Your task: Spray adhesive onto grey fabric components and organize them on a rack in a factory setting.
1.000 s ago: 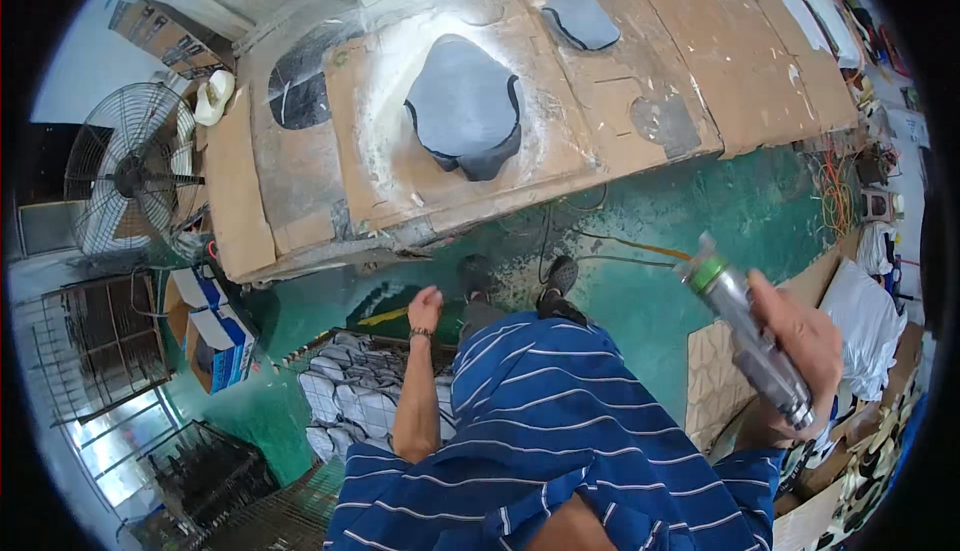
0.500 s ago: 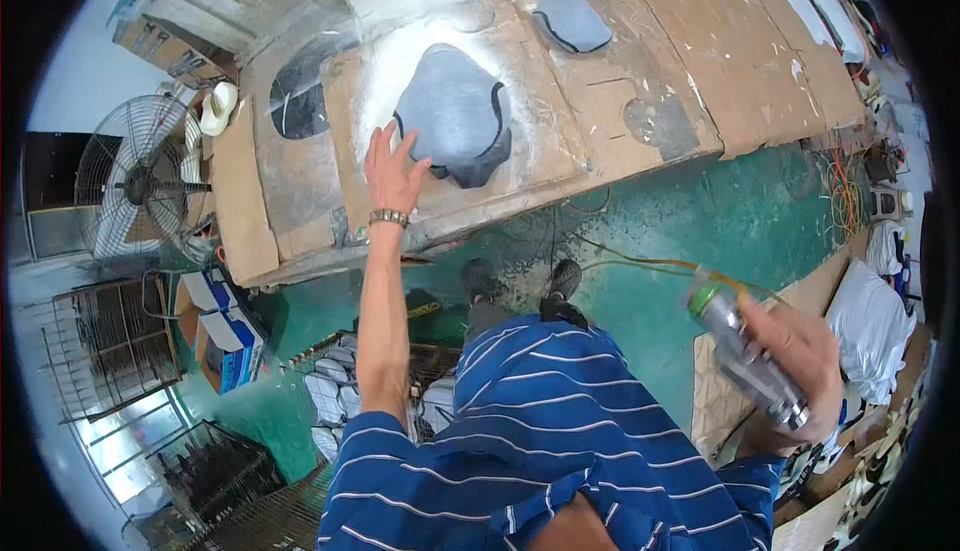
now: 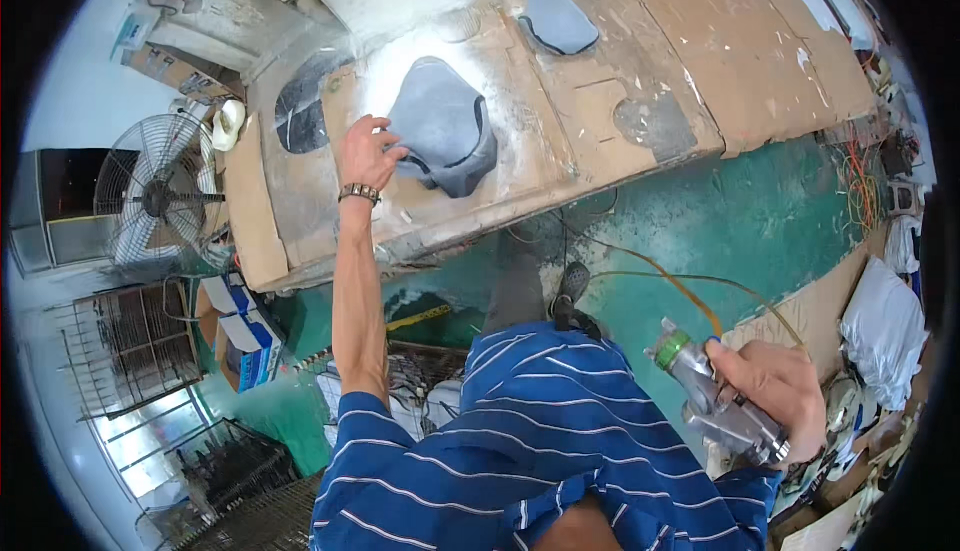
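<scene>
On the cardboard-covered table lies a grey curved shell (image 3: 437, 116) with a dark edge and a dark underside showing at its near right. My left hand (image 3: 370, 157) is at the shell's left edge, fingers apart and slightly bent. Whether the fingertips touch the shell, I cannot tell. Off to the right, away from the table, my right hand (image 3: 778, 391) grips a metal spray gun (image 3: 715, 391) with a green ring near its nozzle. A yellowish hose (image 3: 690, 296) runs from beside that hand across the floor.
A second grey shell (image 3: 560, 19) lies farther back on the table (image 3: 740, 61). At the left stands a large fan (image 3: 155, 196); below it are an opened box (image 3: 243, 346) and wire racks (image 3: 130, 346). White plastic bags (image 3: 885, 326) lie at the right.
My left hand has shifted left against the shell, and its fingers have bent. The shell looks slightly turned. My right hand has brought the spray gun a little left and lower.
</scene>
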Motion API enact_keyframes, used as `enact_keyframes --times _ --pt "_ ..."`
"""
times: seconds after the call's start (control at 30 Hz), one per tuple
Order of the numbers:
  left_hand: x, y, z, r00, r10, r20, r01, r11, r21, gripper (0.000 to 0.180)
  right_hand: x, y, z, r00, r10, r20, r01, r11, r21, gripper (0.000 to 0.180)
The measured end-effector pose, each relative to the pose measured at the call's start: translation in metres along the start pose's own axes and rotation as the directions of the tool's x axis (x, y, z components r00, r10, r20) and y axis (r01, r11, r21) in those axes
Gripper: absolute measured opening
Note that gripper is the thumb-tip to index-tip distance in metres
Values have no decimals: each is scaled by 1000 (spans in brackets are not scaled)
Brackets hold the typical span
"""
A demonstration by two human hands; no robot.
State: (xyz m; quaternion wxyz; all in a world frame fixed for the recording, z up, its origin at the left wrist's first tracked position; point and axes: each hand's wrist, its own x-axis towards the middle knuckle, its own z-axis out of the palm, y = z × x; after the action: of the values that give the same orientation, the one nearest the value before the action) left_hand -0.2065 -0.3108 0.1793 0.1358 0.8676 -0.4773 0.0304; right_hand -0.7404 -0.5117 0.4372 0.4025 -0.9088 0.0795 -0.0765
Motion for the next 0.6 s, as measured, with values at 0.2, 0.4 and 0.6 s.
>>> enact_keyframes --times 0.2,0.4,0.6 --pt "63 29 -42 977 77 196 -89 995 51 23 12 12 4 977 61 -206 -70 997 -37 68" --pt "218 99 -82 963 253 97 -267 947 181 20 19 16 3 886 316 -340 -293 949 118 57" --pt "336 145 -80 952 307 0 -302 936 183 23 26 21 -1 834 471 -288 -429 881 197 73"
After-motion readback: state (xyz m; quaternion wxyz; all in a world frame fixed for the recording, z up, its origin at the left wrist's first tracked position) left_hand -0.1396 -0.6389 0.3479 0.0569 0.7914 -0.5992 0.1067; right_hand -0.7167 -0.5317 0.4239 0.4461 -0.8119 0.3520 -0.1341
